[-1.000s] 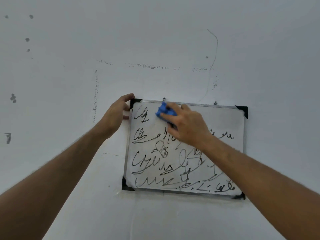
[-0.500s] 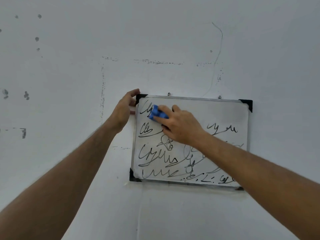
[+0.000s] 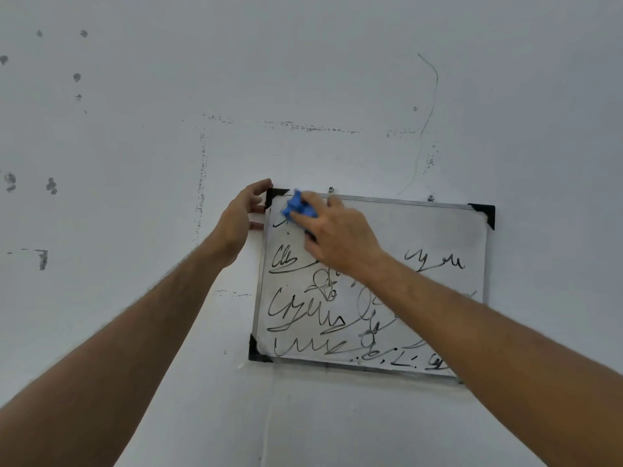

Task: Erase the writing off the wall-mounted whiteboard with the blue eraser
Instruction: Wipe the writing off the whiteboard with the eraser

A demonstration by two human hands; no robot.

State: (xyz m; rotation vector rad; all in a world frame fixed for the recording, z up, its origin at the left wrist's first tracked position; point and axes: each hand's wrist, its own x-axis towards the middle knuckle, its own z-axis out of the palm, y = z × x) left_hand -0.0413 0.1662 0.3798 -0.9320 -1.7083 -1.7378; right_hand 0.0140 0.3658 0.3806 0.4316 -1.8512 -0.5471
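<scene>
While gripped, blocky blue eraser (image 3: 298, 207), glossy whiteboard (image 3: 421, 230)

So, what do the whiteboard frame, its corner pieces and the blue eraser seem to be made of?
Frame: likely aluminium, a thin silver strip with a dull metallic sheen. Corner pieces: probably black plastic, matte and moulded in a triangular shape. Blue eraser: looks like plastic or foam, with a uniform matte blue; the right hand covers much of it, so I cannot be sure.
</scene>
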